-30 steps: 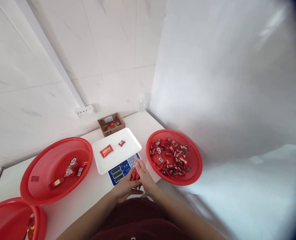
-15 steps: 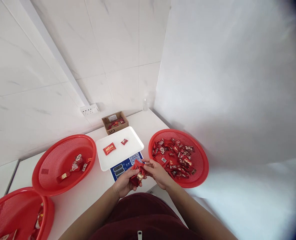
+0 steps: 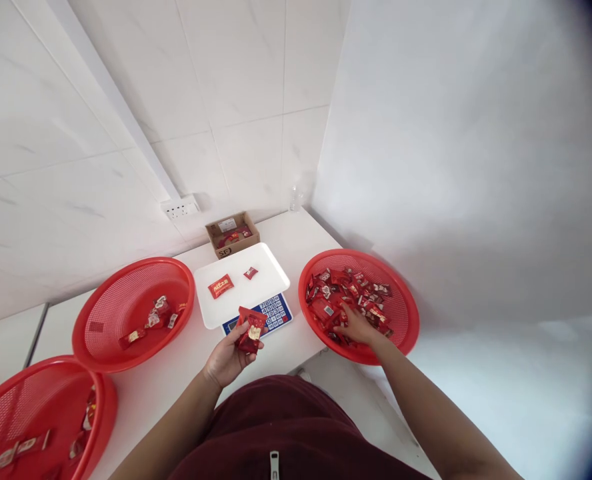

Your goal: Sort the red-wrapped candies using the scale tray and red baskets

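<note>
My left hand (image 3: pixel 229 359) is closed around small red snack packets (image 3: pixel 251 332), held just in front of the scale. How many packets it holds I cannot tell. My right hand (image 3: pixel 359 327) reaches into the right red basket (image 3: pixel 407 300), fingers apart, touching the pile of red and white wrapped packets (image 3: pixel 326 308). Its fingertips are partly lost among them. On the white tray (image 3: pixel 249 303) of the blue digital scale (image 3: pixel 279 313) lie a larger red packet (image 3: pixel 221 286) and a smaller one (image 3: pixel 251 273).
Two more red baskets stand at the left: one (image 3: pixel 103 303) with several packets, a nearer one (image 3: pixel 107 407) with several along its side. Behind the scale is an open cardboard box (image 3: pixel 233 235) with red packets. A clear bottle (image 3: pixel 295 199) stands in the corner by the wall.
My right hand has left the packets in my left hand and moved right, down into the right basket. My left hand has shifted slightly left, still holding the packets.
</note>
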A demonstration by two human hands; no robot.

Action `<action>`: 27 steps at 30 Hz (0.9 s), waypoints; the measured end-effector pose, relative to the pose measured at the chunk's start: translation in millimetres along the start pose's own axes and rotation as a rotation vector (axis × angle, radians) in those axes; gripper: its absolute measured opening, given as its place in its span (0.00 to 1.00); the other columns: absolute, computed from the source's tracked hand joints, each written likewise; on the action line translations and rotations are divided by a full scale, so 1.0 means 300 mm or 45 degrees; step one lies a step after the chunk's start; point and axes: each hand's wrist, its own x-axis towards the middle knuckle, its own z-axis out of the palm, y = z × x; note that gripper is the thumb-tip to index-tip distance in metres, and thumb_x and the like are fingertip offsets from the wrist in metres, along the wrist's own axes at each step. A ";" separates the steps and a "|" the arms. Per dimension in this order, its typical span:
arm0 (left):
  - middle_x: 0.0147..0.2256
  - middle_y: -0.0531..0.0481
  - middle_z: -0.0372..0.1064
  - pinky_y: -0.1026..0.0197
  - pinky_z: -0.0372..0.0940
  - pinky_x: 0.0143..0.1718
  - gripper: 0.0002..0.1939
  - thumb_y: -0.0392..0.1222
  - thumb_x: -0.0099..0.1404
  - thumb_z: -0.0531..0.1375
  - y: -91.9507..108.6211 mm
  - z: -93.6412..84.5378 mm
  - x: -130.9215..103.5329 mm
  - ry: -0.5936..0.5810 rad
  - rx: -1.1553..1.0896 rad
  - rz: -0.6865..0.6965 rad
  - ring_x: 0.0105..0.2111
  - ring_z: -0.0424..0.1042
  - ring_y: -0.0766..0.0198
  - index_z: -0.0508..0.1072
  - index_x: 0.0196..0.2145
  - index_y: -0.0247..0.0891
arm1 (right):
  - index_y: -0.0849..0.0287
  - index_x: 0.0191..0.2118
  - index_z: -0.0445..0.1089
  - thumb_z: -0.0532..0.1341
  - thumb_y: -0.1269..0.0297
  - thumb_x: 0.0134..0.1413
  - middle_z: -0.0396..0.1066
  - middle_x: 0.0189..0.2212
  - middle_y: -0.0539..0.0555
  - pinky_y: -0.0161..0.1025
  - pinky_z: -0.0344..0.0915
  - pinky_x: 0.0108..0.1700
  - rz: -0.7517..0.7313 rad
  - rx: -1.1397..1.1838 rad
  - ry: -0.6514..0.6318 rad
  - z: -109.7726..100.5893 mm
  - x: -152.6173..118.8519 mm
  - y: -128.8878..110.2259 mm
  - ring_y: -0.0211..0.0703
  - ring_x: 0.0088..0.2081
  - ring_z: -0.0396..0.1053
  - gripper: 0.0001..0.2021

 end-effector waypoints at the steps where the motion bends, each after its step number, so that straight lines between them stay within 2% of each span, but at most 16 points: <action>1: 0.38 0.45 0.74 0.68 0.67 0.19 0.12 0.43 0.65 0.54 -0.007 -0.002 -0.001 0.008 -0.007 -0.013 0.25 0.74 0.68 0.68 0.43 0.34 | 0.58 0.64 0.48 0.67 0.54 0.36 0.49 0.63 0.67 0.56 0.45 0.59 0.067 -0.159 -0.059 0.028 0.006 0.003 0.63 0.62 0.48 0.48; 3: 0.39 0.44 0.74 0.69 0.67 0.18 0.13 0.43 0.65 0.55 -0.019 -0.002 -0.003 0.004 -0.013 -0.033 0.25 0.74 0.68 0.68 0.45 0.34 | 0.58 0.65 0.44 0.67 0.57 0.37 0.44 0.64 0.70 0.61 0.43 0.58 0.192 -0.404 -0.109 0.080 0.016 -0.013 0.67 0.62 0.46 0.49; 6: 0.40 0.44 0.73 0.68 0.67 0.19 0.15 0.43 0.64 0.56 -0.032 -0.002 -0.008 -0.016 -0.029 -0.043 0.25 0.74 0.67 0.67 0.46 0.34 | 0.56 0.64 0.48 0.65 0.60 0.43 0.50 0.60 0.70 0.60 0.49 0.55 0.196 -0.477 -0.024 0.112 0.032 -0.045 0.67 0.59 0.52 0.42; 9: 0.39 0.44 0.73 0.68 0.67 0.19 0.15 0.43 0.64 0.57 -0.037 -0.016 -0.016 0.002 -0.040 -0.060 0.25 0.74 0.67 0.67 0.46 0.34 | 0.57 0.56 0.61 0.64 0.67 0.42 0.60 0.54 0.67 0.53 0.54 0.53 0.141 -0.147 0.096 0.092 0.054 -0.045 0.61 0.54 0.60 0.31; 11: 0.37 0.44 0.74 0.68 0.67 0.20 0.15 0.43 0.64 0.56 -0.038 -0.032 -0.020 0.022 -0.043 -0.072 0.26 0.74 0.67 0.68 0.45 0.33 | 0.58 0.50 0.66 0.64 0.72 0.38 0.66 0.49 0.63 0.48 0.57 0.52 0.160 0.110 0.164 0.066 0.066 -0.033 0.56 0.50 0.64 0.27; 15: 0.36 0.44 0.74 0.68 0.68 0.21 0.15 0.43 0.64 0.57 -0.039 -0.066 -0.029 0.040 -0.049 -0.082 0.26 0.74 0.68 0.68 0.45 0.32 | 0.56 0.46 0.65 0.64 0.67 0.42 0.72 0.37 0.56 0.43 0.67 0.40 0.245 0.441 0.260 0.008 0.062 -0.009 0.49 0.39 0.72 0.21; 17: 0.38 0.44 0.73 0.68 0.68 0.21 0.14 0.43 0.63 0.57 -0.040 -0.081 -0.033 0.051 -0.054 -0.073 0.26 0.74 0.67 0.69 0.43 0.32 | 0.54 0.43 0.64 0.64 0.64 0.43 0.72 0.34 0.53 0.40 0.69 0.32 0.347 0.847 0.271 -0.024 0.048 -0.002 0.45 0.32 0.73 0.18; 19: 0.40 0.43 0.73 0.68 0.68 0.21 0.14 0.43 0.63 0.58 -0.039 -0.095 -0.039 0.059 -0.068 -0.057 0.27 0.74 0.67 0.69 0.43 0.32 | 0.53 0.39 0.64 0.66 0.66 0.40 0.72 0.32 0.50 0.39 0.70 0.28 0.425 1.320 0.231 -0.054 0.033 0.003 0.42 0.28 0.72 0.17; 22: 0.40 0.44 0.73 0.67 0.69 0.22 0.14 0.43 0.63 0.58 -0.036 -0.111 -0.048 0.066 -0.086 -0.046 0.27 0.74 0.67 0.68 0.44 0.33 | 0.52 0.36 0.65 0.66 0.70 0.40 0.71 0.29 0.46 0.40 0.72 0.30 0.390 1.682 0.165 -0.085 0.022 0.007 0.39 0.28 0.72 0.15; 27: 0.42 0.44 0.72 0.67 0.69 0.22 0.14 0.43 0.63 0.57 -0.027 -0.135 -0.062 0.065 -0.112 -0.045 0.27 0.74 0.67 0.67 0.45 0.34 | 0.52 0.35 0.65 0.64 0.76 0.39 0.71 0.31 0.43 0.39 0.74 0.37 0.329 1.841 0.235 -0.090 0.025 -0.020 0.35 0.32 0.71 0.16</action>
